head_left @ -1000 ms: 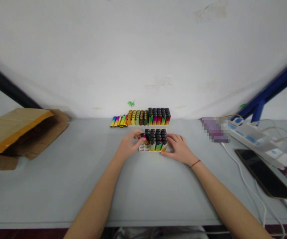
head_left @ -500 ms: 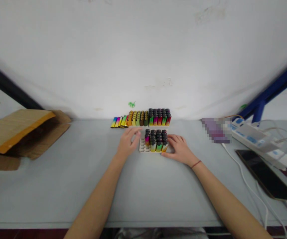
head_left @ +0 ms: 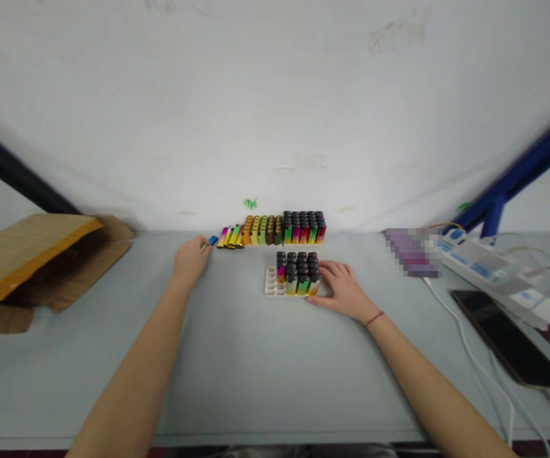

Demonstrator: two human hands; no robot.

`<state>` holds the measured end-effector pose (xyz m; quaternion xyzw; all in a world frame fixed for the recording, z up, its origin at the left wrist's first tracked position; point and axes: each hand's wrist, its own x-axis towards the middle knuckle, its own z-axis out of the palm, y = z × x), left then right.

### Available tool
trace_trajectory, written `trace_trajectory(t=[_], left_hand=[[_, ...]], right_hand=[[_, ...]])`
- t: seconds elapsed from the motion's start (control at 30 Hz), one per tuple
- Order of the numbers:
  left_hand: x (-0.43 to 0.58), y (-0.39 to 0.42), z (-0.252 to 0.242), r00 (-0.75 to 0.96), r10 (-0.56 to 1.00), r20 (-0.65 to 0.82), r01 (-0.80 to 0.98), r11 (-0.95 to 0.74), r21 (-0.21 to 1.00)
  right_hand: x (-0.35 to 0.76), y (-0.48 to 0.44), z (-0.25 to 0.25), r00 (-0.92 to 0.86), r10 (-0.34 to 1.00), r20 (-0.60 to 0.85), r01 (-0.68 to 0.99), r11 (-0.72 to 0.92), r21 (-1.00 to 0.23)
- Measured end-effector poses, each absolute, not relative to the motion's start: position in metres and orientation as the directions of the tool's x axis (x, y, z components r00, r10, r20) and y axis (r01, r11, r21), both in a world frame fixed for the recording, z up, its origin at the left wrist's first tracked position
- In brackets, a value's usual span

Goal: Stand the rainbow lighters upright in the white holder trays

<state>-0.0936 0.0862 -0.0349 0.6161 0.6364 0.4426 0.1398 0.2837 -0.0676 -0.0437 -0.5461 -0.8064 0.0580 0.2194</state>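
Note:
A white tray (head_left: pixel 271 284) stands at the middle of the grey table, partly filled with upright colourful lighters (head_left: pixel 298 270) with black caps. My right hand (head_left: pixel 342 289) rests against the tray's right side, fingers curled on it. My left hand (head_left: pixel 190 259) reaches to the far left of the tray, fingers pinched on a blue lighter (head_left: pixel 213 240). That lighter is at the left end of a row of loose lighters (head_left: pixel 232 236) by the wall. Behind the tray stands a second, full tray of lighters (head_left: pixel 294 228).
An open cardboard box (head_left: pixel 31 261) lies at the left. At the right are a purple blurred object (head_left: pixel 406 251), a white power strip (head_left: pixel 487 267) with cables, and a black phone (head_left: pixel 507 337). A white wall closes the table's far edge.
My left hand left the tray's left side and moved back and to the left, to the end of the loose lighter row. My right hand stayed at the tray.

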Motion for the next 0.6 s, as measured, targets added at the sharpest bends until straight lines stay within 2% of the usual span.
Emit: trace_trajectory(t=[0.2, 0.33, 0.43, 0.6], left_hand=[[-0.082, 0.063, -0.034, -0.246, 0.898, 0.366, 0.573, -0.17, 0.802], [-0.035, 0.035, -0.03, -0.207, 0.939, 0.274, 0.459, -0.155, 0.875], [0.001, 0.016, -0.03, -0.174, 0.975, 0.138, 0.154, -0.111, 0.982], [0.023, -0.003, -0.036, -0.047, 0.993, 0.109, -0.045, -0.111, 0.993]], right_hand=[[0.283, -0.067, -0.045, -0.303, 0.908, 0.289, 0.862, 0.39, -0.322], [0.284, -0.067, -0.045, -0.305, 0.906, 0.295, 0.859, 0.395, -0.325], [0.284, -0.067, -0.045, -0.303, 0.906, 0.297, 0.863, 0.393, -0.318], [0.284, -0.067, -0.046, -0.305, 0.904, 0.298, 0.867, 0.394, -0.305]])
